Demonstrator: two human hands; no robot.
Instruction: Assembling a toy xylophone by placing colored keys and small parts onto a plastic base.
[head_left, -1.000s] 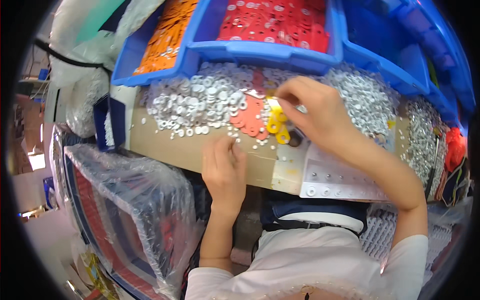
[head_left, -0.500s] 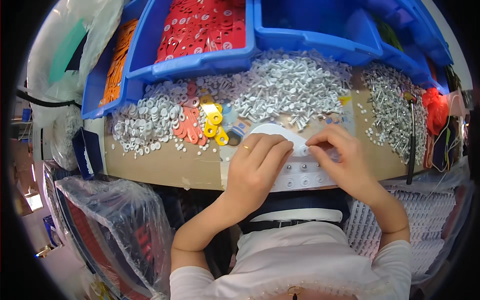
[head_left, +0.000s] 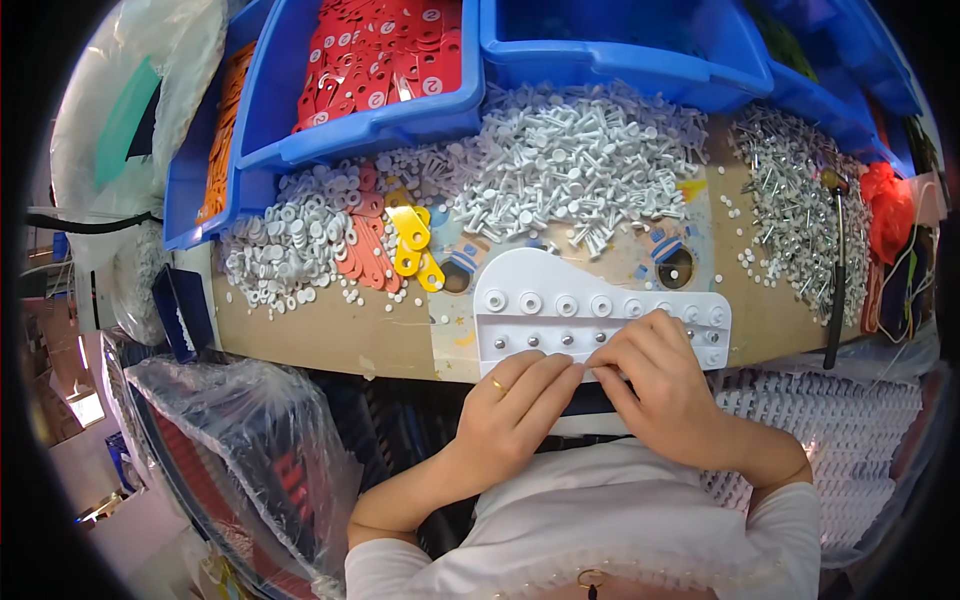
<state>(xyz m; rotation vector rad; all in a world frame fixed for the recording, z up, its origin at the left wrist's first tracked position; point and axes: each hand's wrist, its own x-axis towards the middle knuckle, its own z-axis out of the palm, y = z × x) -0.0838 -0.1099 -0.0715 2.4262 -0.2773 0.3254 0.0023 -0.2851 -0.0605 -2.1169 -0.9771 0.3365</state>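
Note:
A white plastic board, curved at its far left edge, lies at the front of the table. Along its upper row sit several white ring washers, and below them runs a row of shiny round metal heads. At the board's near edge, my left hand has its fingers pressed together. My right hand is pinched, thumb and fingertips meeting beside the left fingertips. The fingers cover part of the board's lower rows, and whatever is between the fingertips is hidden or too small to name.
Beyond the board lie a heap of white rivets, white washers, and coral and yellow strips. Metal pins and a long-handled tool lie right. Blue bins line the back, one holding red strips.
Both hands have moved from the board's upper row down to its near edge. More of the board and its washer row now shows.

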